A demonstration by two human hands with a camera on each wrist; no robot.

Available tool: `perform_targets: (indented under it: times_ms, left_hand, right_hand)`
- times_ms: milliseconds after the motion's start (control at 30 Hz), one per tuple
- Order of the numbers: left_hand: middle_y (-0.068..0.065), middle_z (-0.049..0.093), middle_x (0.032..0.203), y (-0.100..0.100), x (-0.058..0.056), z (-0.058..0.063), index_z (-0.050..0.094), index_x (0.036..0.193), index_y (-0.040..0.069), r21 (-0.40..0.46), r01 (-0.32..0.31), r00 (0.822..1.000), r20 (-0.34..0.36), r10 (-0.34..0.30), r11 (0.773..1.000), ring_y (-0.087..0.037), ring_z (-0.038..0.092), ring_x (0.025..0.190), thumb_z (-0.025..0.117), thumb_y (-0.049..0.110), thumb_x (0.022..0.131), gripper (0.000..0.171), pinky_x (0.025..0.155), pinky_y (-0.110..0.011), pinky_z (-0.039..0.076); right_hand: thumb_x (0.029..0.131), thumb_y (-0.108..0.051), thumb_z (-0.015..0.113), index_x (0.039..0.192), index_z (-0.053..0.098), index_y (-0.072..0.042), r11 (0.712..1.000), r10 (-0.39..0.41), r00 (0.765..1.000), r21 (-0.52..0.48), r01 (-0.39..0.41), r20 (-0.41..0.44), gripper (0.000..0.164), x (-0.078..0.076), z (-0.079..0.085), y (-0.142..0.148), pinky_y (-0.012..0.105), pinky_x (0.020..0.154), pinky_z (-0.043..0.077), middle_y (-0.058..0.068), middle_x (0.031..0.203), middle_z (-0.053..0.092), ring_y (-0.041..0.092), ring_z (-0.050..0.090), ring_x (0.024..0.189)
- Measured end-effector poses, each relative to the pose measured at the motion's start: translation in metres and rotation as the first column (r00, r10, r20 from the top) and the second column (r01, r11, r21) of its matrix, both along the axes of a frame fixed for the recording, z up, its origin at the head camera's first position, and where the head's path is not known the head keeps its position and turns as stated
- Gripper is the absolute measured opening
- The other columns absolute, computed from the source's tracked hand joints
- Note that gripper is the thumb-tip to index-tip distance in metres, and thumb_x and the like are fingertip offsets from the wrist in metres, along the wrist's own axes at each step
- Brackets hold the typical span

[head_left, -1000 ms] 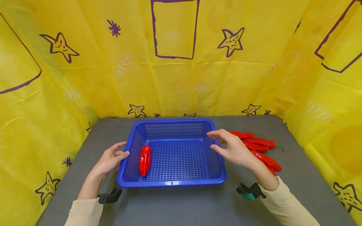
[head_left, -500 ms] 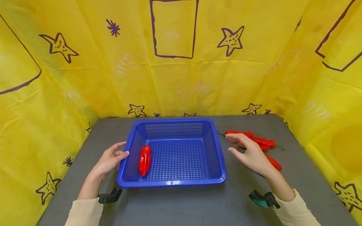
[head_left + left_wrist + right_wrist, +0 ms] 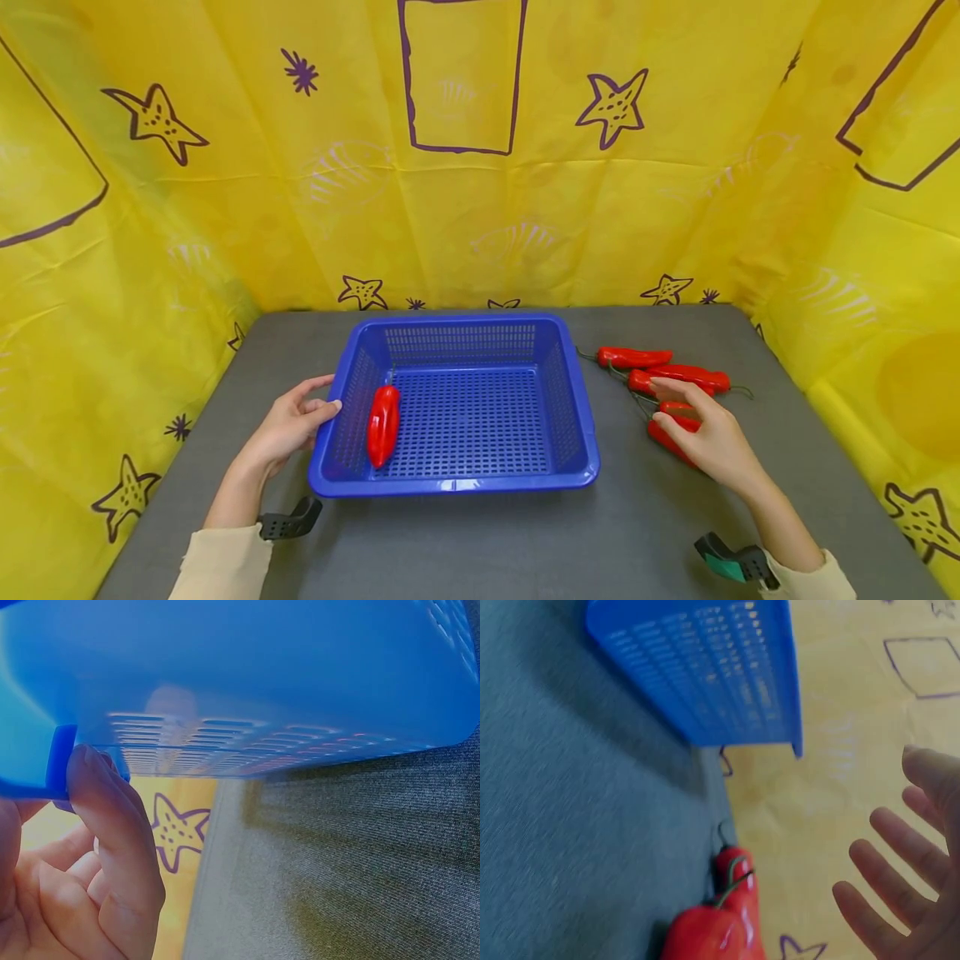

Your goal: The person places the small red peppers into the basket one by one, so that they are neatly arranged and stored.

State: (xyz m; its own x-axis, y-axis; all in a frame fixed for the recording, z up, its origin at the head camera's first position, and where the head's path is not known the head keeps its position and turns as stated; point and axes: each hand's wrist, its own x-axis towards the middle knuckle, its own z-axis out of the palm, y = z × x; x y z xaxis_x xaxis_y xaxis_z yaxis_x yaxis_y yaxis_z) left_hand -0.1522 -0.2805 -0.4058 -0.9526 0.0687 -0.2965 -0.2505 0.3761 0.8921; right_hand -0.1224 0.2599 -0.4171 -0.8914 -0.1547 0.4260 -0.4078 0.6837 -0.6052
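Observation:
A blue perforated plastic basket [image 3: 517, 483] stands on the grey table, with one red chili pepper [image 3: 383, 427] lying lengthwise at its left side. At the basket's left rim, my left hand [image 3: 288, 423] pinches the edge between thumb and fingers; the left wrist view shows the fingers [image 3: 112, 802] against the blue rim. My right hand [image 3: 712, 442] hovers over a loose group of red chili peppers [image 3: 634, 358] right of the basket. Its fingers are spread and hold nothing, as the right wrist view also shows. Part of the nearest pepper [image 3: 671, 437] is hidden behind that hand.
Yellow patterned cloth [image 3: 465, 225] hangs around the back and both sides of the grey table [image 3: 480, 550]. Several peppers with green stems lie close together at the right, some overlapping. Both wrists wear dark bands [image 3: 292, 521].
My right hand has moved right and toward me, from beside the basket's right rim to over the peppers, uncovering the farther ones. The left hand and basket stay nearly still.

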Motion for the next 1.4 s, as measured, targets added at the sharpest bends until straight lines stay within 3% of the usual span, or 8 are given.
perform_targets:
  times_ms: [200,633,933,1200,1400]
  left_hand:
    - [-0.014,0.063,0.089,0.000,0.000,0.000,0.023,0.144,0.009,-0.005,-0.005,1.000,-0.001,0.005,1.000,-0.025,0.066,0.070,0.058,0.027,0.091,0.066,0.064,-0.039,0.057]
    - [-0.014,0.063,0.091,0.000,0.000,0.000,0.023,0.144,0.010,-0.010,-0.005,1.000,0.002,0.005,1.000,-0.025,0.066,0.071,0.058,0.028,0.091,0.066,0.065,-0.039,0.057]
    - [-0.016,0.063,0.093,0.000,0.000,0.000,0.022,0.144,0.009,-0.002,-0.006,1.000,0.005,0.006,1.000,-0.026,0.067,0.072,0.058,0.028,0.091,0.067,0.065,-0.040,0.057]
    - [-0.015,0.063,0.091,0.001,0.000,-0.001,0.023,0.144,0.009,-0.003,-0.010,1.000,0.009,0.010,1.000,-0.026,0.066,0.072,0.058,0.029,0.091,0.066,0.066,-0.041,0.057]
    - [-0.015,0.064,0.093,0.000,0.000,-0.001,0.023,0.143,0.010,-0.008,-0.015,1.000,0.014,0.015,1.000,-0.026,0.067,0.074,0.058,0.030,0.090,0.067,0.067,-0.041,0.057]
  right_hand:
    - [0.073,0.003,0.074,0.121,0.056,-0.008,0.999,-0.018,1.000,-0.030,0.018,0.013,0.052,0.005,-0.010,0.011,0.002,0.082,0.041,0.008,0.114,0.060,-0.014,0.052,0.095]
    - [0.076,-0.006,0.073,0.121,0.056,-0.008,0.995,-0.098,0.995,0.020,0.098,0.027,0.048,0.008,-0.039,0.033,0.001,0.080,0.039,0.007,0.115,0.060,-0.008,0.056,0.093]
    - [0.077,-0.012,0.074,0.117,0.058,-0.006,0.989,-0.140,0.990,0.039,0.140,0.017,0.042,0.011,-0.053,0.041,-0.003,0.082,0.027,0.009,0.109,0.062,-0.016,0.046,0.097]
    - [0.076,-0.010,0.074,0.116,0.060,-0.007,0.988,-0.151,0.988,0.047,0.149,0.035,0.042,0.014,-0.059,0.044,0.001,0.075,0.037,0.009,0.103,0.063,-0.014,0.050,0.089]
    - [0.075,-0.009,0.075,0.116,0.061,-0.006,0.987,-0.155,0.988,0.052,0.154,0.017,0.043,0.013,-0.063,0.044,0.002,0.075,0.036,0.009,0.102,0.063,-0.012,0.050,0.088]
